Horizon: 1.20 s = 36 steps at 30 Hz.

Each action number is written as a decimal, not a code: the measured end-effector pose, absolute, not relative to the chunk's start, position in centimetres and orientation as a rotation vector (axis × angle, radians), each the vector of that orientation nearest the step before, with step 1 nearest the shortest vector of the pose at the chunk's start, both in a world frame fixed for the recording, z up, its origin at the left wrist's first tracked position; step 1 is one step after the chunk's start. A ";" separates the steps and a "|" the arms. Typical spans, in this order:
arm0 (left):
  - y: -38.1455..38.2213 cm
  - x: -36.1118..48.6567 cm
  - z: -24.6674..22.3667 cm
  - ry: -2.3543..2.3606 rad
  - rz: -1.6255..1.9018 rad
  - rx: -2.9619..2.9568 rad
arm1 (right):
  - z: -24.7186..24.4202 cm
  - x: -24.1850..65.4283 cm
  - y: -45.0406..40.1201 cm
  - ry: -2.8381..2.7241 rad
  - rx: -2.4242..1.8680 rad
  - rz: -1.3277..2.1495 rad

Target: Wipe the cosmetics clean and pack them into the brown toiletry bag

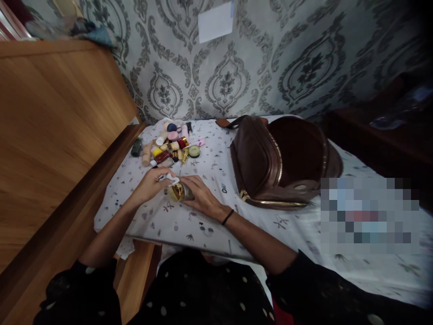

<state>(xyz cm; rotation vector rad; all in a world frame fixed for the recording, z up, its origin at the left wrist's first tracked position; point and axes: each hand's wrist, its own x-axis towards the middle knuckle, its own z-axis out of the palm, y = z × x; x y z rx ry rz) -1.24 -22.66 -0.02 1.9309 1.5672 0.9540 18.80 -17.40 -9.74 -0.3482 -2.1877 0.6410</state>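
I see the gold-topped bottle (178, 192) between both hands above the table (145, 221), near its front edge: right hand (201, 193) gripping it, left hand (154, 181) pinching white tissue (173, 179).

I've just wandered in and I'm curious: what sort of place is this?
Probably a room in a home, perhaps a bedroom. The patterned wallpaper, the printed white cloth over the surface and the cluster of cosmetics-like containers suggest it.
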 end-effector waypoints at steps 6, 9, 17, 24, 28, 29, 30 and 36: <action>-23.0 -2.2 -2.7 1.451 1.119 1.286 | -10.0 18.9 -17.3 -2.154 -0.415 0.747; -23.6 -1.5 -3.6 1.388 1.203 1.069 | -10.0 18.8 -17.2 -2.118 -0.466 0.830; -25.2 0.8 -5.5 1.494 1.418 1.165 | -8.9 18.8 -17.1 -1.957 -0.729 0.964; -26.6 3.1 -5.3 1.755 1.357 2.180 | -8.4 19.0 -17.3 -1.942 -0.897 0.884; -27.0 3.9 -5.3 1.771 1.188 2.481 | -8.7 19.1 -17.3 -1.977 -0.821 0.772; -27.1 4.1 -5.2 1.779 1.140 2.512 | -8.8 19.1 -17.3 -1.994 -0.803 0.742; -27.2 4.2 -5.0 1.788 1.097 2.530 | -8.8 19.1 -17.3 -2.018 -0.787 0.714; -26.1 4.5 -2.3 1.813 1.058 2.453 | -9.0 18.9 -17.8 -2.177 -0.555 0.619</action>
